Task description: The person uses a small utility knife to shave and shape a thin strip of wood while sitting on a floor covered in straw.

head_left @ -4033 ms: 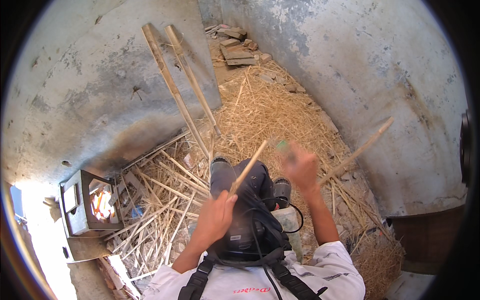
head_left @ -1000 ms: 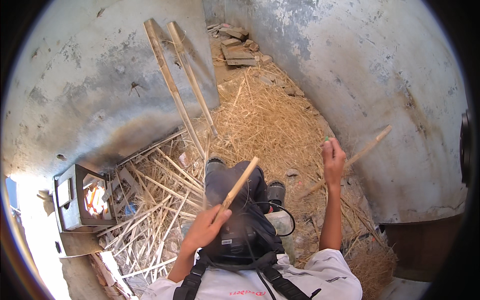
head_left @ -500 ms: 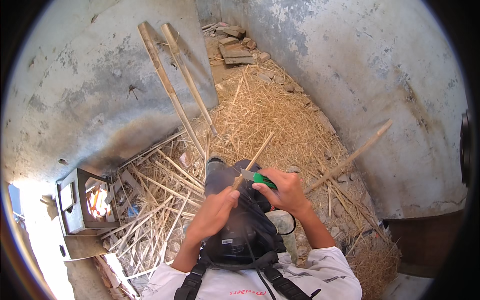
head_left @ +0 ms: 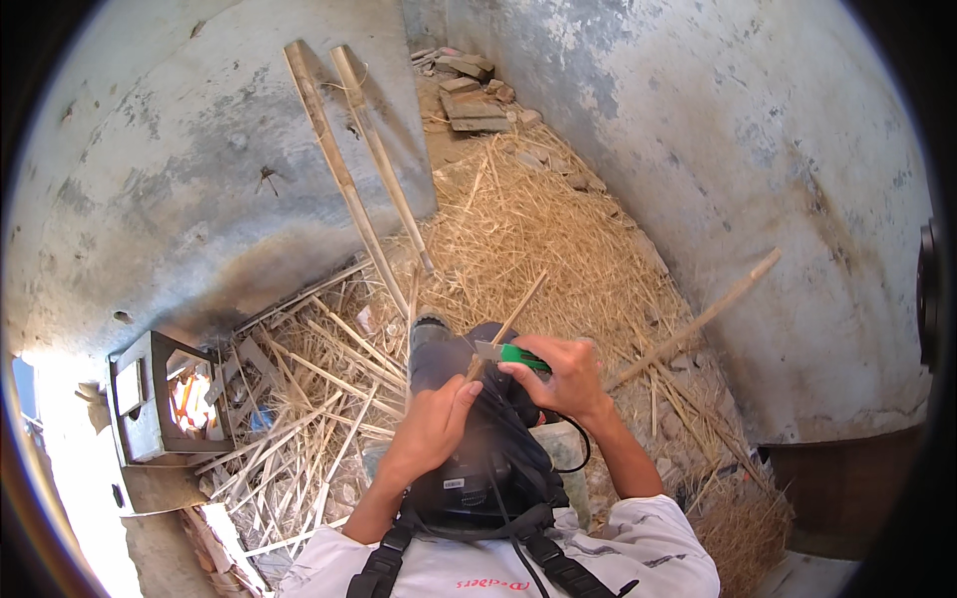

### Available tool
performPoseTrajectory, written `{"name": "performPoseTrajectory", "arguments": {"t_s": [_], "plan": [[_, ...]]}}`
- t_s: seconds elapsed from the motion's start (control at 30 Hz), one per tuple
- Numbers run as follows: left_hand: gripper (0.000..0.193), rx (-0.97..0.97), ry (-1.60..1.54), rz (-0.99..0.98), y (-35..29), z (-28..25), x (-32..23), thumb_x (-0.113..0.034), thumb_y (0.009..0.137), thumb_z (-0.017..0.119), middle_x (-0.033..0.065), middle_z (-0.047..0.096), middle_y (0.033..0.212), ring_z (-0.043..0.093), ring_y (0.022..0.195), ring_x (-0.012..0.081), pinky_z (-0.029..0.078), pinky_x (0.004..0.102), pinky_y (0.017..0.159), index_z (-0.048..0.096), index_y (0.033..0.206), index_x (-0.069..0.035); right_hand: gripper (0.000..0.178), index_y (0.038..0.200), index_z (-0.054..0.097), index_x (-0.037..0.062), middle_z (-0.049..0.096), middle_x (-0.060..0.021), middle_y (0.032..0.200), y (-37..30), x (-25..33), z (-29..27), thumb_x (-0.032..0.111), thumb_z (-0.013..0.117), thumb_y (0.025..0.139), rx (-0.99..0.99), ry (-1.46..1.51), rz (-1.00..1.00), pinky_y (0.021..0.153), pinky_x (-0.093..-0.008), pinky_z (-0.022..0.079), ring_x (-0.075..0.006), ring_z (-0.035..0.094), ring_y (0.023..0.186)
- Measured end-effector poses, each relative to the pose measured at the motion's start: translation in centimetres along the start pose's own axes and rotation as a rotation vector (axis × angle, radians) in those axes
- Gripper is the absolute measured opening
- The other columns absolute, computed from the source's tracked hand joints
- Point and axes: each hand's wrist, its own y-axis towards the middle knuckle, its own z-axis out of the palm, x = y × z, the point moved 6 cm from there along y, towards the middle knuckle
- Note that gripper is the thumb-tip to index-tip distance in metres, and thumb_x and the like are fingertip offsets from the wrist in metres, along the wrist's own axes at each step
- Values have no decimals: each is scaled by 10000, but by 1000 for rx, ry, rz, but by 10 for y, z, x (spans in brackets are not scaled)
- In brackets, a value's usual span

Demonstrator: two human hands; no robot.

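My left hand (head_left: 437, 421) grips the near end of a thin bamboo stick (head_left: 520, 306), which slants up and to the right over my knees. My right hand (head_left: 564, 377) is closed round the green handle of a knife (head_left: 524, 356). The short, wide blade points left and meets the stick just beyond my left fingers. How deep the edge sits in the stick I cannot tell. Beneath both hands are my dark trousers and a black bag strapped at my front.
Two long bamboo poles (head_left: 344, 179) lean on the left wall. Another pole (head_left: 698, 324) slants against the right wall. Straw (head_left: 538, 224) covers the floor ahead, with split strips (head_left: 329, 429) piled at my left. A small box with an open front (head_left: 164, 404) stands beside them. Bricks (head_left: 474, 105) lie in the far corner.
The knife blade has shifted slightly left and down along the stick, toward my left fingers. Both hands keep their grip.
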Motion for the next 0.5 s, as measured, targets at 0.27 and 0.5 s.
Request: {"name": "performPoseTrajectory", "arguments": {"t_s": [0.27,0.5], "plan": [[447,94,-1,-115,-45,-17,24,-359,1140,433,294,632,816,597,805,536,459,532,719,607,995,27,350,1009,713,31,646,-8,762,-5,-160,-106,360,616,1077,-383,-34,540,586,-292,413,-95,530,631],[416,12,-89,-131,-25,-20,30,-379,1129,465,257,621,788,606,755,470,456,500,695,604,1028,0,238,1096,661,71,438,100,737,-9,-86,-62,305,656,1055,-256,321,361,541,-224,277,-8,373,623]]}}
